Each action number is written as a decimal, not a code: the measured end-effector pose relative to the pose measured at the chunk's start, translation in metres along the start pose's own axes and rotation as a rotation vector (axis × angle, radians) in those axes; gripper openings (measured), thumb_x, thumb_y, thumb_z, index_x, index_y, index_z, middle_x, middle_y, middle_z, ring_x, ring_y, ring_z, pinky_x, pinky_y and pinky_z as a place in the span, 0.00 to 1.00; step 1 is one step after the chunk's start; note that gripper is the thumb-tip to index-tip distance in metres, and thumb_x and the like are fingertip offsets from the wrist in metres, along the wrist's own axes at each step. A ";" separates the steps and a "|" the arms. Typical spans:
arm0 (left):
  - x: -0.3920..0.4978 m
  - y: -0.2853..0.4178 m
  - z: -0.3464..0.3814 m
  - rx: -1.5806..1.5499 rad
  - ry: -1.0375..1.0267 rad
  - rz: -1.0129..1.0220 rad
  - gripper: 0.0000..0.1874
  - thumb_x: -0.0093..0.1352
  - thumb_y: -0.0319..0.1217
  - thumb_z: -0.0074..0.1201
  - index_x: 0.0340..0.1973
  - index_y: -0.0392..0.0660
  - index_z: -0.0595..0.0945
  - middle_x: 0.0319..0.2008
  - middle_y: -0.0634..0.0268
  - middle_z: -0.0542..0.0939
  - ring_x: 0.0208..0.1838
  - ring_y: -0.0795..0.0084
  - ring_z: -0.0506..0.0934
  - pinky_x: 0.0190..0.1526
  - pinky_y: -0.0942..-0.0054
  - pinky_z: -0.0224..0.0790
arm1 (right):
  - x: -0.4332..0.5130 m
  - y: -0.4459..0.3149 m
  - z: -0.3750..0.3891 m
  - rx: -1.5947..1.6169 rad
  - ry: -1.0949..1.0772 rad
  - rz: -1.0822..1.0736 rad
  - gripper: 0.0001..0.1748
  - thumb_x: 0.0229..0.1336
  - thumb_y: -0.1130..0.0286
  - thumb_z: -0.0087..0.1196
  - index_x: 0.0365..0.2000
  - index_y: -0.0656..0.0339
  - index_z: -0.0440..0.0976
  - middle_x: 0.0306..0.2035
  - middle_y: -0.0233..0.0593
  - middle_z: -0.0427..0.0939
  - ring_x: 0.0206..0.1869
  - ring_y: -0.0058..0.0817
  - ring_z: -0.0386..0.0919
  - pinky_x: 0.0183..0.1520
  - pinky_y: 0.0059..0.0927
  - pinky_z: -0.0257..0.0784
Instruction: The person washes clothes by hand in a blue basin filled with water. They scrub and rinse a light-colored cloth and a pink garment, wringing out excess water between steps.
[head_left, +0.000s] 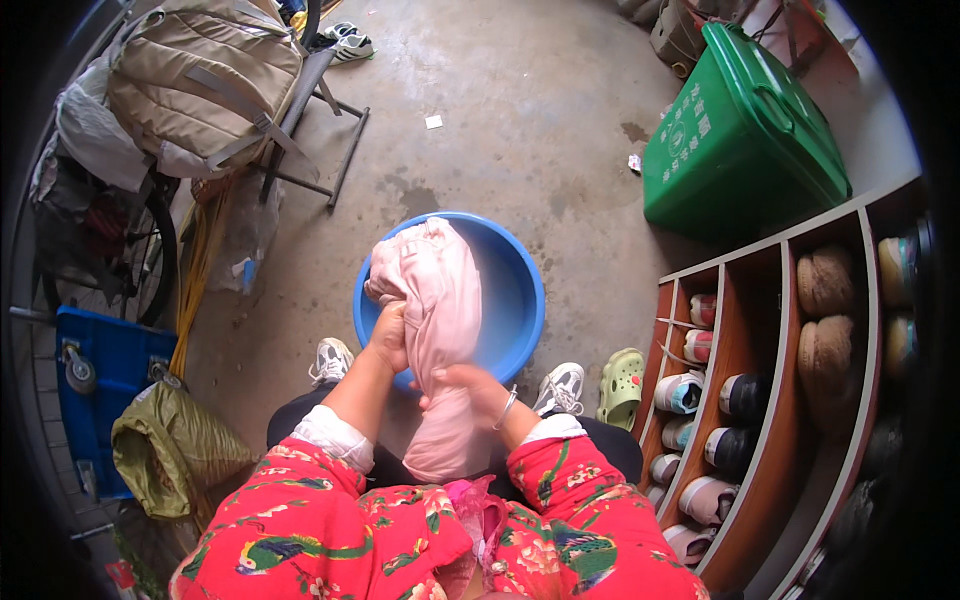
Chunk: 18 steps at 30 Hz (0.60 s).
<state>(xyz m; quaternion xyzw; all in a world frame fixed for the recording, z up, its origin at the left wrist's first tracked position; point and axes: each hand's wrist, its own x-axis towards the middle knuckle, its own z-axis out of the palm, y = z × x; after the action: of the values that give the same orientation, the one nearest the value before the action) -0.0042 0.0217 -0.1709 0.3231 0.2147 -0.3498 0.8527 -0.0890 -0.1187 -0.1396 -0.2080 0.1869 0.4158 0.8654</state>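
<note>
A pink cloth garment (442, 292), bunched lengthwise and wet-looking, stretches from over a round blue plastic basin (531, 300) back toward my lap. My left hand (388, 337) grips its left side about midway along. Lower down, my right hand (469, 386), with a bracelet at the wrist, is closed around it and slightly blurred. Cloudy whitish water (499, 330) shows in the right part of the basin. The garment hides the basin's left part. Its near end hangs between my knees.
A shoe rack (757, 322) with several shoes stands at right, a green lidded bin (742, 142) behind it. A green clog (621, 386) lies by my right foot. At left are a backpack (202, 82) on a stool, a blue wheeled dolly (112, 405) and a green sack (180, 450).
</note>
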 end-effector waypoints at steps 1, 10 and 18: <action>0.004 -0.001 -0.002 0.068 0.059 -0.003 0.19 0.61 0.35 0.42 0.44 0.36 0.73 0.43 0.54 0.75 0.44 0.62 0.74 0.51 0.63 0.64 | 0.002 0.002 0.001 -0.037 0.052 -0.030 0.19 0.47 0.69 0.50 0.39 0.71 0.65 0.27 0.42 0.73 0.30 0.31 0.76 0.34 0.30 0.74; 0.025 -0.017 -0.018 0.246 0.206 -0.054 0.14 0.59 0.31 0.41 0.36 0.37 0.76 0.36 0.56 0.77 0.38 0.63 0.75 0.43 0.69 0.66 | -0.004 0.012 0.007 -0.308 0.486 -0.389 0.38 0.41 0.68 0.61 0.49 0.70 0.52 0.44 0.47 0.66 0.42 0.29 0.70 0.42 0.27 0.68; 0.037 -0.006 -0.002 2.061 0.159 -0.055 0.12 0.60 0.31 0.43 0.35 0.42 0.79 0.32 0.55 0.78 0.35 0.64 0.76 0.37 0.67 0.66 | -0.008 0.009 0.000 -0.426 0.230 -0.228 0.35 0.37 0.66 0.65 0.46 0.69 0.61 0.40 0.44 0.72 0.37 0.28 0.73 0.40 0.27 0.69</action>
<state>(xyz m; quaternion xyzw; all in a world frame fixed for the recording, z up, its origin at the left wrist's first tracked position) 0.0151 0.0029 -0.1965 0.9139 -0.1261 -0.3608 0.1370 -0.1008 -0.1189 -0.1370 -0.4508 0.1678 0.3194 0.8165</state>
